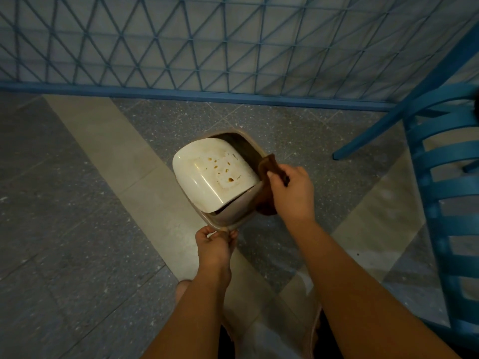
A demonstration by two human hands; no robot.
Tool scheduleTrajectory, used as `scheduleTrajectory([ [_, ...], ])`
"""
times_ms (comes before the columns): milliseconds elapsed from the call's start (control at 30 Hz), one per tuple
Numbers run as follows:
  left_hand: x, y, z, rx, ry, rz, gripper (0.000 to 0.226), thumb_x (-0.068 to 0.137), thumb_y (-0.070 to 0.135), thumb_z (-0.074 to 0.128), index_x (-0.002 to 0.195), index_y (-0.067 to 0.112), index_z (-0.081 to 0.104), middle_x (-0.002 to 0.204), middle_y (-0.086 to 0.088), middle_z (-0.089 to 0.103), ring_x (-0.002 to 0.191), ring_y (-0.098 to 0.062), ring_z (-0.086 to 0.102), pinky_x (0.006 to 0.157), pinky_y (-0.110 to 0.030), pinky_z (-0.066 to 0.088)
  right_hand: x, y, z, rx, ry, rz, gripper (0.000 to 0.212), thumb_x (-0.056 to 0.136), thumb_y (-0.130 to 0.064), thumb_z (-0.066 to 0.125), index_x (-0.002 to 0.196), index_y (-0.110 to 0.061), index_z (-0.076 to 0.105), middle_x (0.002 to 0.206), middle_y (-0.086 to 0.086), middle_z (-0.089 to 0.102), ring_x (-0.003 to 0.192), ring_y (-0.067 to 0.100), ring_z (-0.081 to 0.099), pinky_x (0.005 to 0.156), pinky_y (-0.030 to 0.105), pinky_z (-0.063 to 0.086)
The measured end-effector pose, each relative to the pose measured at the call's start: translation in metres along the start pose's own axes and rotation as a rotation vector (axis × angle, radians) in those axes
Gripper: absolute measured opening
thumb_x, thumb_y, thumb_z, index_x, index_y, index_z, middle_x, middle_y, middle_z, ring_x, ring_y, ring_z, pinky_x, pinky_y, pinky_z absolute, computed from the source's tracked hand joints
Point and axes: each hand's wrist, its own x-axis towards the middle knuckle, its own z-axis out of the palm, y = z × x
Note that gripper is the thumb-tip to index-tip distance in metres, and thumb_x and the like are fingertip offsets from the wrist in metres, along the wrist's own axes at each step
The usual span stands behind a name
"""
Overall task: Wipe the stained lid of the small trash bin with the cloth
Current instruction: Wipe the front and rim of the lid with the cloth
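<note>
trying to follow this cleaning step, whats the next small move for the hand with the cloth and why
Probably bring the right hand leftward so the brown cloth lands on the lid. The cloth sits at the bin's right edge, off the lid, whose brown stains remain, while the left hand grips the bin's near rim.

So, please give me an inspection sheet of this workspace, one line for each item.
Surface: speckled grey floor with a pale stripe.
Job's things: small trash bin; its white swing lid tilted, with brown stains; brown cloth beside the lid.
Clutter: nothing seen.
Grippers: left hand grips the bin's near rim; right hand holds the cloth.
Cables: nothing seen.
Surroundings: blue lattice fence behind, blue chair at right.
</note>
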Motion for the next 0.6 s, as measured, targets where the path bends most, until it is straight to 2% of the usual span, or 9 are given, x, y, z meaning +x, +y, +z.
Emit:
scheduleTrajectory([
  [67, -0.001, 0.000, 0.001, 0.007, 0.007, 0.005, 0.039, 0.091, 0.003, 0.056, 0.124, 0.019, 0.042, 0.113, -0.019, 0.063, 0.099, -0.026, 0.065, 0.073, -0.026, 0.051, 0.009, 0.007, -0.002, -0.031, 0.007, 0.094, 0.034, 0.093, -0.026, 0.054, 0.125, -0.014, 0.058, 0.119, 0.006, 0.053, 0.107, 0.019, 0.054, 0.091, 0.026, 0.041],
  [133, -0.003, 0.000, 0.003, -0.002, 0.019, 0.010, 0.037, 0.092, 0.002, 0.055, 0.123, 0.019, 0.042, 0.112, -0.020, 0.063, 0.099, -0.027, 0.065, 0.072, -0.026, 0.051, 0.007, 0.006, -0.003, -0.057, 0.033, 0.099, 0.035, 0.094, -0.027, 0.053, 0.127, -0.015, 0.056, 0.118, 0.003, 0.052, 0.108, 0.017, 0.053, 0.090, 0.025, 0.041],
  [267, -0.003, 0.000, 0.006, -0.008, 0.019, 0.024, 0.040, 0.091, -0.001, 0.055, 0.125, 0.013, 0.042, 0.115, -0.024, 0.061, 0.099, -0.027, 0.064, 0.072, -0.026, 0.051, -0.036, -0.014, 0.007, -0.066, -0.068, -0.191, 0.031, 0.093, -0.024, 0.054, 0.124, -0.020, 0.057, 0.115, -0.005, 0.047, 0.099, 0.002, 0.045, 0.083, 0.007, 0.034],
  [367, -0.004, -0.001, 0.005, -0.001, 0.013, 0.040, 0.038, 0.091, -0.004, 0.052, 0.125, 0.008, 0.042, 0.117, -0.025, 0.059, 0.096, -0.026, 0.062, 0.072, -0.026, 0.051, -0.055, -0.014, 0.012, -0.044, -0.122, -0.309, 0.031, 0.092, -0.019, 0.055, 0.123, -0.018, 0.059, 0.119, -0.002, 0.050, 0.101, 0.001, 0.046, 0.089, 0.014, 0.040],
  [467, -0.004, -0.001, 0.004, 0.006, 0.002, 0.026, 0.033, 0.091, -0.003, 0.052, 0.119, 0.012, 0.044, 0.115, -0.024, 0.061, 0.104, -0.030, 0.063, 0.072, -0.026, 0.052, -0.036, -0.003, 0.007, -0.011, -0.066, -0.184, 0.031, 0.093, -0.018, 0.054, 0.123, -0.016, 0.058, 0.114, -0.002, 0.049, 0.103, 0.006, 0.048, 0.091, 0.020, 0.041],
  [600, -0.006, 0.000, 0.005, 0.006, 0.019, -0.003, 0.035, 0.089, -0.002, 0.056, 0.118, 0.015, 0.045, 0.114, -0.023, 0.063, 0.101, -0.028, 0.065, 0.081, -0.031, 0.051, 0.000, 0.028, 0.000, 0.032, 0.002, 0.173, 0.030, 0.094, -0.021, 0.054, 0.123, -0.016, 0.060, 0.114, 0.002, 0.056, 0.104, 0.016, 0.055, 0.092, 0.028, 0.043],
])
